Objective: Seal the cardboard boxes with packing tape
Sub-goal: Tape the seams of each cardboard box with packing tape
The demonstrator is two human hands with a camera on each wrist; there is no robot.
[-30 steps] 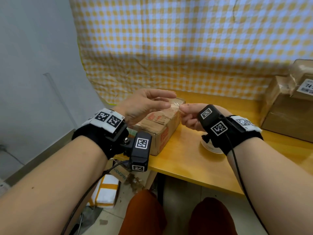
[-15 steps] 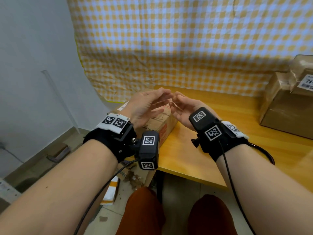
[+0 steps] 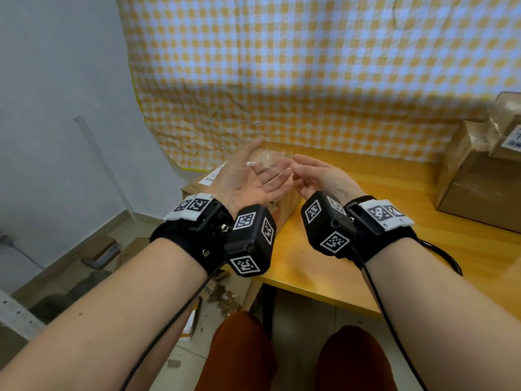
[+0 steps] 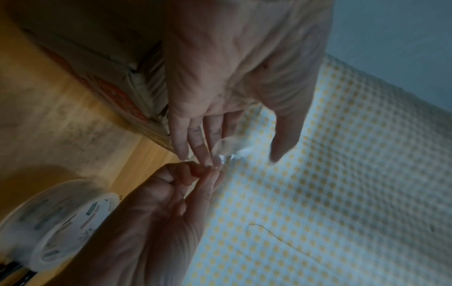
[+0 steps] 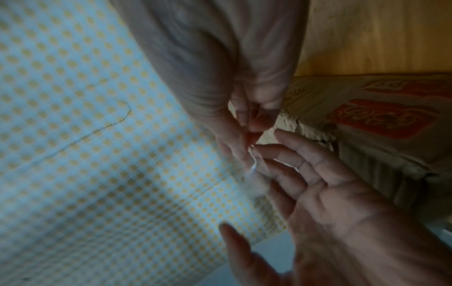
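Observation:
A small cardboard box (image 3: 194, 189) with red print and a white label sits at the table's left end, and also shows in the left wrist view (image 4: 97, 58) and the right wrist view (image 5: 367, 116). Just above it my left hand (image 3: 267, 170) is held palm up with straight fingers (image 4: 195, 139). A short curled piece of clear tape (image 3: 275, 159) clings near those fingertips (image 5: 293, 154). My right hand (image 3: 296, 165) pinches the tape's end (image 4: 227, 149) between thumb and fingers (image 5: 249, 133). A clear tape roll (image 4: 61, 222) lies on the table under my right wrist.
Larger cardboard boxes (image 3: 479, 179) stand at the table's right end. The yellow table (image 3: 394, 221) meets a yellow-checked cloth (image 3: 310, 80) hung on the wall behind. Scraps and flat cardboard (image 3: 98, 249) lie on the floor to the left.
Both hands have lifted off the box top. My left hand turned from palm down to palm up, and my right hand still pinches the tape piece beside it.

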